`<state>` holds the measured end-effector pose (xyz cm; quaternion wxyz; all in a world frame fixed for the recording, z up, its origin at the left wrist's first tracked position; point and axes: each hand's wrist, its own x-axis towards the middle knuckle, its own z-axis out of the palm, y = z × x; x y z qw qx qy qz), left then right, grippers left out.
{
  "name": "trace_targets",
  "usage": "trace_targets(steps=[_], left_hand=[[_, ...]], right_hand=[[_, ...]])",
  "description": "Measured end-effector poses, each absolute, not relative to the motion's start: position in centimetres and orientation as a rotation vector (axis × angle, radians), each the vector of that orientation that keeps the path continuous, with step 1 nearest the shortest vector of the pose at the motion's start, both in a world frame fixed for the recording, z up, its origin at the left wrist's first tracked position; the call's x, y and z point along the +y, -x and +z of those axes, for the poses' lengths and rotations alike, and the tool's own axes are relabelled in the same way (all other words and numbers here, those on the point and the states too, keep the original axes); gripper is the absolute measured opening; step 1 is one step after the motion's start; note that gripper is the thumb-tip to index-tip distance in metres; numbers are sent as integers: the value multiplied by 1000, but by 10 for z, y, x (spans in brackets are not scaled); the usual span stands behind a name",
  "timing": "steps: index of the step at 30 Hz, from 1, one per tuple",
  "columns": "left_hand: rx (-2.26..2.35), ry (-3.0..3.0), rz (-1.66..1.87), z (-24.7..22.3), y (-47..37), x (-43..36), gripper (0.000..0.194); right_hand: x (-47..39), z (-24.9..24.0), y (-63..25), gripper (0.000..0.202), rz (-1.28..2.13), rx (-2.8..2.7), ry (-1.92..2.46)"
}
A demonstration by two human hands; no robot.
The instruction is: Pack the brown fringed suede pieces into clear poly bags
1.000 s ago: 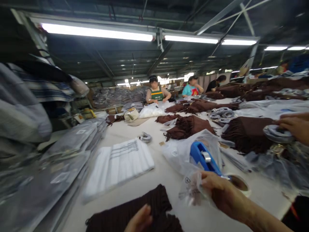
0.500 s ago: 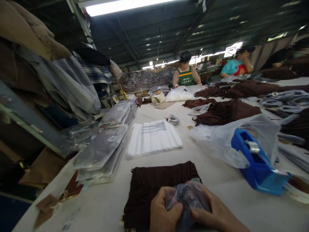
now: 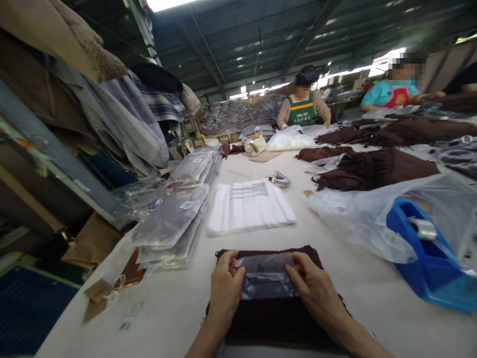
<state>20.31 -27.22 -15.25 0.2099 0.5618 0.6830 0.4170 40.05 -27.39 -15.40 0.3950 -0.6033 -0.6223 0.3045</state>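
A clear plastic bag [image 3: 266, 278] with a small printed mark is stretched between my hands. My left hand [image 3: 228, 283] pinches its left end, thumb towards me. Its right end is gripped by my right hand [image 3: 310, 283]. Directly beneath lies a dark brown fringed bag [image 3: 276, 323], flat on the table, partly hidden by the plastic and my forearms. Beyond it sits a stack of white plastic bags [image 3: 251, 206] with grey printing.
Bagged goods [image 3: 173, 214] are stacked on the left, near brown tags [image 3: 99, 293]. A blue tape dispenser [image 3: 421, 268] stands on the right beside a large plastic bag [image 3: 357, 219]. Brown fringed pieces [image 3: 380, 169] lie behind. Two people [image 3: 303, 107] work across the table.
The plastic, bunched up between my hands before, is now spread out flat and wide. My hands have moved apart, and the view has swung slightly left.
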Motion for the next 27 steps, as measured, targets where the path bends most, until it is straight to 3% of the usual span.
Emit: trace_targets(steps=[3, 6, 9, 12, 16, 19, 22, 25, 27], left_hand=[[1994, -1707, 1145, -162, -200, -271, 31], [2097, -2255, 1153, -172, -200, -277, 37], [1757, -2877, 1006, -176, -208, -281, 39], [1535, -2910, 726, -176, -217, -281, 33], [1556, -2779, 490, -176, -221, -280, 39], [1531, -2739, 455, -175, -220, -281, 41], [1514, -2718, 441, -174, -219, -282, 42], [1492, -2726, 401, -175, -218, -281, 43], [1470, -2760, 374, -176, -216, -281, 49]], right_hand=[[-269, -166, -396, 32, 693, -1618, 1617], [-268, -174, -395, 32, 681, -1639, 1656], [-269, -173, -396, 37, 702, -1636, 1669], [-269, -171, -398, 44, 729, -1641, 1698], [-271, -173, -406, 45, 727, -1695, 1800], [-279, -172, -411, 43, 402, -1806, 1831], [-286, -162, -406, 40, -31, -1964, 1492], [-285, -163, -393, 44, -170, -2167, 1045], [-281, -176, -385, 46, -254, -2240, 1007]])
